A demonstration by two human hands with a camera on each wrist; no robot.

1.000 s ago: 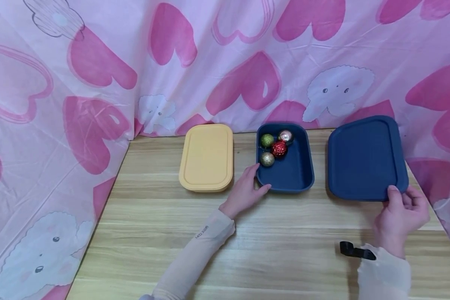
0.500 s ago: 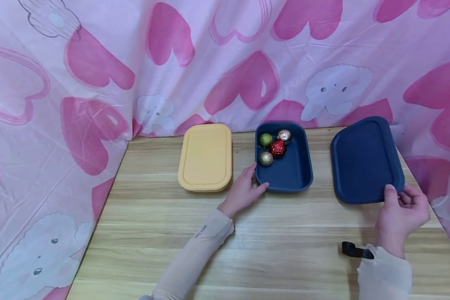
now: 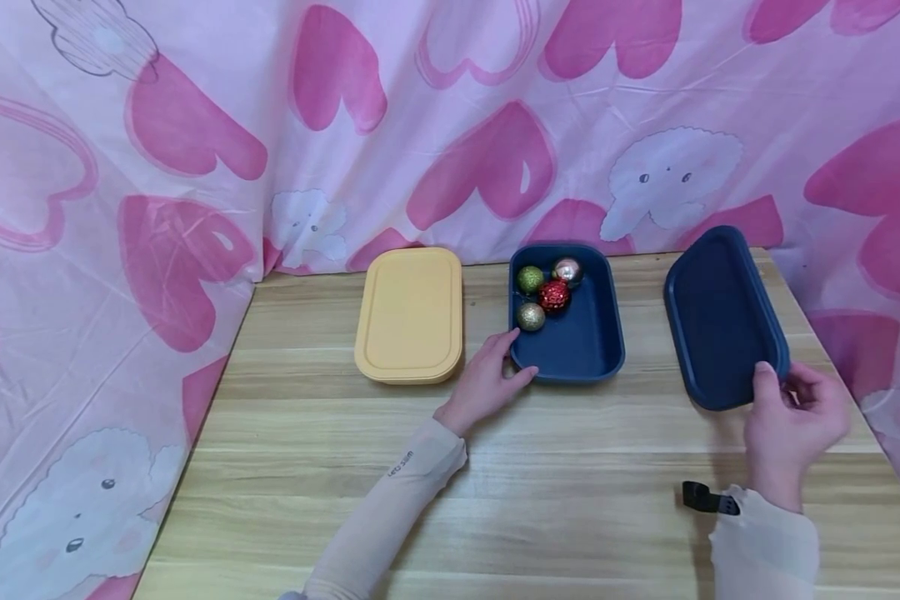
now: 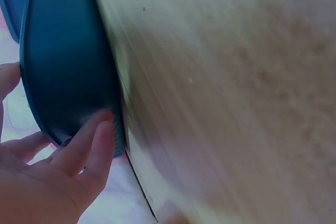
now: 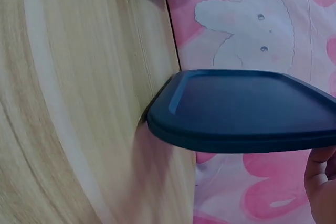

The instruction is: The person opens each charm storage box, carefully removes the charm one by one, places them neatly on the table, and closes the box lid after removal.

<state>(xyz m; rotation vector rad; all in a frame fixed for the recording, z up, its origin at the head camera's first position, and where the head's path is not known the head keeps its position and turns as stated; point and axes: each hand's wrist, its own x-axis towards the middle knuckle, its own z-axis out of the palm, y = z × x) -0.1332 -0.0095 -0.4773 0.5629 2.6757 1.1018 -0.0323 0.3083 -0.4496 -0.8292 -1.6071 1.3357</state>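
In the head view, my left hand (image 3: 486, 380) touches the near left corner of an uncovered dark blue food container (image 3: 576, 350); its thumb lies at the front side, its fingers along the left wall. Inside the container are a green glitter bauble (image 3: 530, 279), a pink shiny bauble (image 3: 567, 271), a red bauble (image 3: 553, 295) and a gold glitter bauble (image 3: 531, 317). On the right, my right hand (image 3: 795, 425) pinches the near right corner of the dark blue lid (image 3: 723, 325). The right wrist view has this lid (image 5: 252, 103) tipped up, one edge close to the table.
A yellow lidded container (image 3: 409, 317) stands left of the blue one on the wooden table (image 3: 570, 500). Directly behind hangs a pink heart-patterned cloth (image 3: 450, 133), which also borders the left and right sides. A black strap (image 3: 708, 498) sticks out from the right wrist.
My right hand has turned the blue lid steeper, its right edge rising and swinging leftward. My left hand, the blue container and the baubles have kept their places.
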